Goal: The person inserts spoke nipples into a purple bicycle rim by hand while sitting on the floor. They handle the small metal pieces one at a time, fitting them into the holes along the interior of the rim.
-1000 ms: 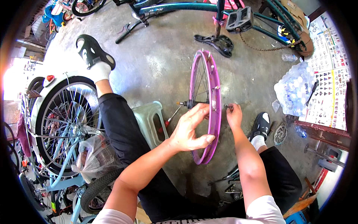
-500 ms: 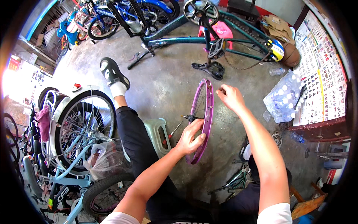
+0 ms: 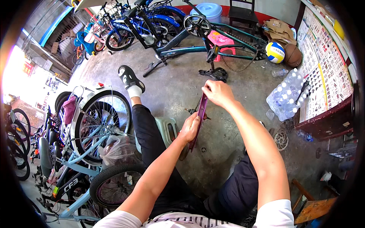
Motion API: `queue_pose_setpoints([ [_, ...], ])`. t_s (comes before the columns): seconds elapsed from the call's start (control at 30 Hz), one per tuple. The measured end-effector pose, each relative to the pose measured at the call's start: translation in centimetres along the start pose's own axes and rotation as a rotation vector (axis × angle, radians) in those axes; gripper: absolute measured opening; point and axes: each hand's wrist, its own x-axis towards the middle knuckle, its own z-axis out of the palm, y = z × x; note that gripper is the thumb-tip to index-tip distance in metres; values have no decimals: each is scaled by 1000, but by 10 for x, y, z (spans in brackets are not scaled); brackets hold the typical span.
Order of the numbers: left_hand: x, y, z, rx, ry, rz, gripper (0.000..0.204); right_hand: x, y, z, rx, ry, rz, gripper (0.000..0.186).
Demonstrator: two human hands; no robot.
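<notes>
A spoked bicycle wheel with a purple rim (image 3: 202, 107) and no tyre stands almost edge-on before me, above the floor. My left hand (image 3: 189, 128) is closed round the near lower part of the rim, thumb along its outer face. At the far upper end, the bent fingers of my right hand (image 3: 218, 93) are closed on the rim; anything small between them is hidden. The axle sticks out on both sides, and most of the spokes are out of sight at this angle.
An upturned green bicycle frame (image 3: 178, 51) rests on its saddle (image 3: 216, 74) ahead. A pale green stool (image 3: 166, 131) stands by my left leg. Light blue bicycles (image 3: 89, 148) crowd the left. Wrapped bottles (image 3: 285, 95) and a brake disc (image 3: 281, 139) lie to the right.
My right hand has come leftward onto the rim's far end. The wheel has turned to a more edge-on angle and moved slightly left, still in my left hand. The view has shifted.
</notes>
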Motion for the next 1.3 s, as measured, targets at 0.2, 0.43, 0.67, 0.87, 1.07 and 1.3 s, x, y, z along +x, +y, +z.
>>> queue_pose_setpoints([
  [0.2,-5,0,4,2,124,46,47,-5,3,9,-67,-48,-81,30],
  [0.43,-6,-5,2,-28,195,-7,48,-1,11,6,-29,-24,-133,29],
  [0.67,-4,3,9,55,208,23,43,5,11,13,-28,-87,-212,28],
  [0.87,-4,-9,8,58,208,50,42,6,8,20,-63,-142,-251,30],
  [1.07,-3,7,5,83,213,57,47,4,5,14,-106,-84,-310,32],
  [1.3,-5,-8,-2,86,169,-3,51,7,1,20,-128,-68,-390,28],
])
